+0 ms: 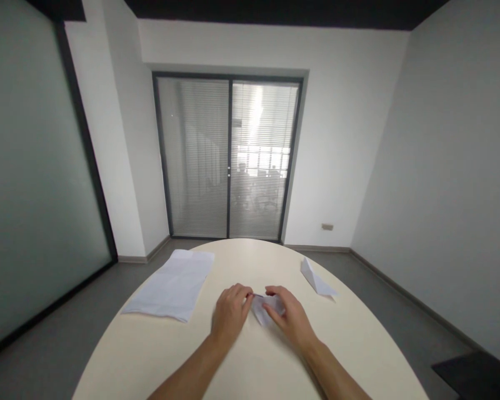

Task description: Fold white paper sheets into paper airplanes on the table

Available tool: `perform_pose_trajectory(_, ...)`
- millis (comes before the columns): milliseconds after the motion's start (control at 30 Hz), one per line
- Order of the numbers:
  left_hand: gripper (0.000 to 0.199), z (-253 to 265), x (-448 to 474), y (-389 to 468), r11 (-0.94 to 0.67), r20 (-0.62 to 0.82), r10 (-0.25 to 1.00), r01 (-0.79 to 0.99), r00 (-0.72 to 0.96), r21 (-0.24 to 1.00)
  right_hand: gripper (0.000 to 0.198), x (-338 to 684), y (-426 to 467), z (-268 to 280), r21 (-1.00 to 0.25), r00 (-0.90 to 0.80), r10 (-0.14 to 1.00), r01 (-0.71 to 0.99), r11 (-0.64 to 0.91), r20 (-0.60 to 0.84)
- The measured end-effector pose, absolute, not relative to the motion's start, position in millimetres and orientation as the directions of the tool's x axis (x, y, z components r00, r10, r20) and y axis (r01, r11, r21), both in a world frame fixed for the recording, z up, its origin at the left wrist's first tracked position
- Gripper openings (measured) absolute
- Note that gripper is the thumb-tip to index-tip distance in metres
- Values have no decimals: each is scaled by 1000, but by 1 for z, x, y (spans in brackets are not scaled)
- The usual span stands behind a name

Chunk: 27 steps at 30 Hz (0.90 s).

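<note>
A small piece of folded white paper is between my two hands, just above or on the table. My left hand pinches its left edge near the top, thumb and fingers together. My right hand curls around the paper's right side, with the thumb across its front and the fingers behind. A thin dark line runs along the paper's upper edge; I cannot make out whether it is a fold or a shadow. Part of the sheet is hidden by the right thumb and fingers.
The round cream table bears a flat white sheet or stack of paper at the left. A folded, pointed white paper stands near its right edge. Beyond are glazed doors with blinds. A dark flat object is at lower right.
</note>
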<state>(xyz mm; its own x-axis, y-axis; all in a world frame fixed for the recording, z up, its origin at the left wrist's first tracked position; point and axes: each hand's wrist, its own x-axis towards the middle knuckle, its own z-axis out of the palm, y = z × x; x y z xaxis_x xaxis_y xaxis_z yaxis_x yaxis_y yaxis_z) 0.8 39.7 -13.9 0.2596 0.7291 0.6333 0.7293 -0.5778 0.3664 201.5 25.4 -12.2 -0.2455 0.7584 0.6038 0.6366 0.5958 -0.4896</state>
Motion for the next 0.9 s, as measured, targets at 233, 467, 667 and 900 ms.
perform_pose_trajectory(233, 18, -21, -5, 53, -577, 638, 756, 606, 145, 547, 36, 216, 40, -15, -645, -9, 810, 601, 473, 587)
perform_pose_trajectory(467, 35, -24, -6, 57, -564, 575, 797, 571, 186, 597, 54, 217, 40, -14, -694, -65, 831, 517, 502, 553)
perform_pose_trajectory(667, 38, -33, -6, 62, -510, 461, 851, 604, 252, 612, 45, 223, 35, -7, -512, -345, 792, 619, 596, 504)
perform_pose_trajectory(900, 37, -42, -6, 67, -490, 431, 868, 558, 246, 669, 52, 218, 28, -12, -459, -434, 847, 712, 531, 307)
